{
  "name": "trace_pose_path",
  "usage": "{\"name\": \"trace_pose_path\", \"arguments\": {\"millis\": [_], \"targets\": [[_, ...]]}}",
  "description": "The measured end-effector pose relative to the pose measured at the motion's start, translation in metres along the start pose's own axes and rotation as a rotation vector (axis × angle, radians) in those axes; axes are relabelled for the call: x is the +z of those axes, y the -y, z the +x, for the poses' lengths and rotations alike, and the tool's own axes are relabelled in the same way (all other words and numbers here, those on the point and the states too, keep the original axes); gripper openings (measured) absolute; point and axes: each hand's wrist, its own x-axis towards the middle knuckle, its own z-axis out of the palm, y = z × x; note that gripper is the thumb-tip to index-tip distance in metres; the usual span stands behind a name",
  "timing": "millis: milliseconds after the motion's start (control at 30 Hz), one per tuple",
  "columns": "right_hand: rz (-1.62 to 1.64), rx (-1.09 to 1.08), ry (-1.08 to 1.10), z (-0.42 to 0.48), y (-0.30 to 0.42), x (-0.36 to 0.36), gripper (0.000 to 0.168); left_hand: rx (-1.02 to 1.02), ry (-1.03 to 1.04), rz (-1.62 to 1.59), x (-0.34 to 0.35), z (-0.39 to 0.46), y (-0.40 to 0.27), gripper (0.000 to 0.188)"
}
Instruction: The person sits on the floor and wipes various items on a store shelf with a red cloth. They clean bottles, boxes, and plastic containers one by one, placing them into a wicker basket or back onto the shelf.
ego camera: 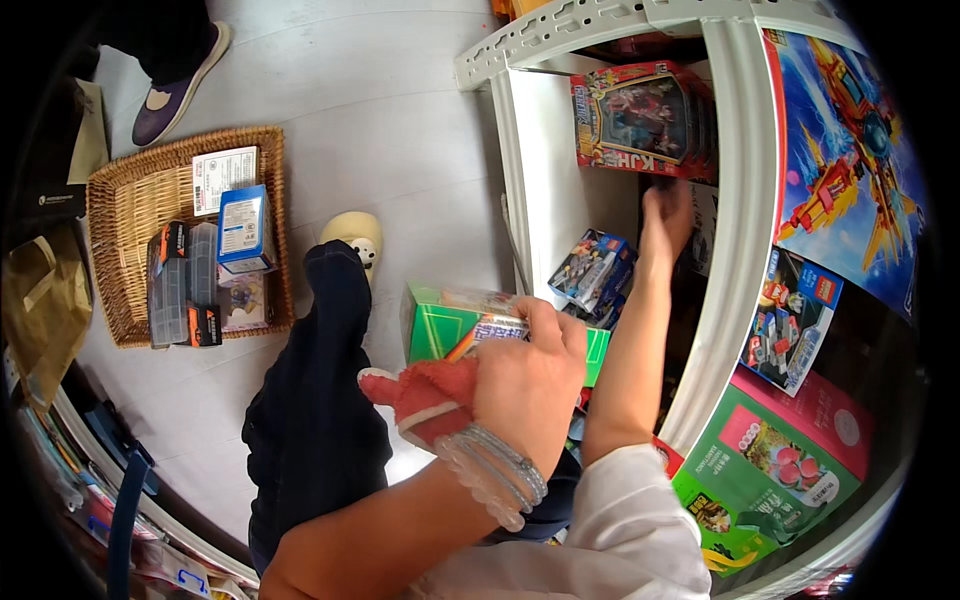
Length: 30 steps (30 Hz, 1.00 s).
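My left hand [529, 364], with clear and grey bands at the wrist, grips a green printed box [442, 326] and also has a red cloth [435, 394] with pale edging bunched against it. Inside the white metal shelf, my right hand [667, 217] reaches in just below a red boxed toy figure set [637, 120]. That hand is blurred and its fingertips are in shadow, so whether it holds anything cannot be told. Small blue building-brick boxes [592, 270] lie on the shelf, left of my right forearm.
On the floor at left, a wicker basket [120, 300] holds clear compartment cases [171, 300], a blue box [244, 229] and a white box [225, 180]. Another person's purple shoe [169, 109] is behind it. Large toy boxes [847, 165] and a green carton [772, 465] fill the right shelf.
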Motion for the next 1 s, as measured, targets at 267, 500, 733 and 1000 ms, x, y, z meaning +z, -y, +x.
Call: {"name": "trace_pose_path", "arguments": {"millis": [267, 500, 733, 1000], "targets": [[-0.194, 0.288, 0.656, -0.184, 0.047, -0.039, 0.044, 0.065, -0.033, -0.116, -0.005, 0.0, 0.007, 0.018], [-0.097, 0.22, 0.555, -0.192, 0.04, -0.032, 0.036, 0.127, 0.049, -0.218, -0.013, -0.001, 0.002, 0.033], [0.121, 0.318, 0.037, -0.142, 0.025, 0.001, 0.045, 0.128, -0.285, -0.456, -0.025, 0.011, -0.007, 0.045], [0.31, 0.33, -0.151, -0.047, -0.028, 0.055, 0.048, 0.193, -0.149, -0.515, -0.019, 0.004, -0.009, 0.043]]}}
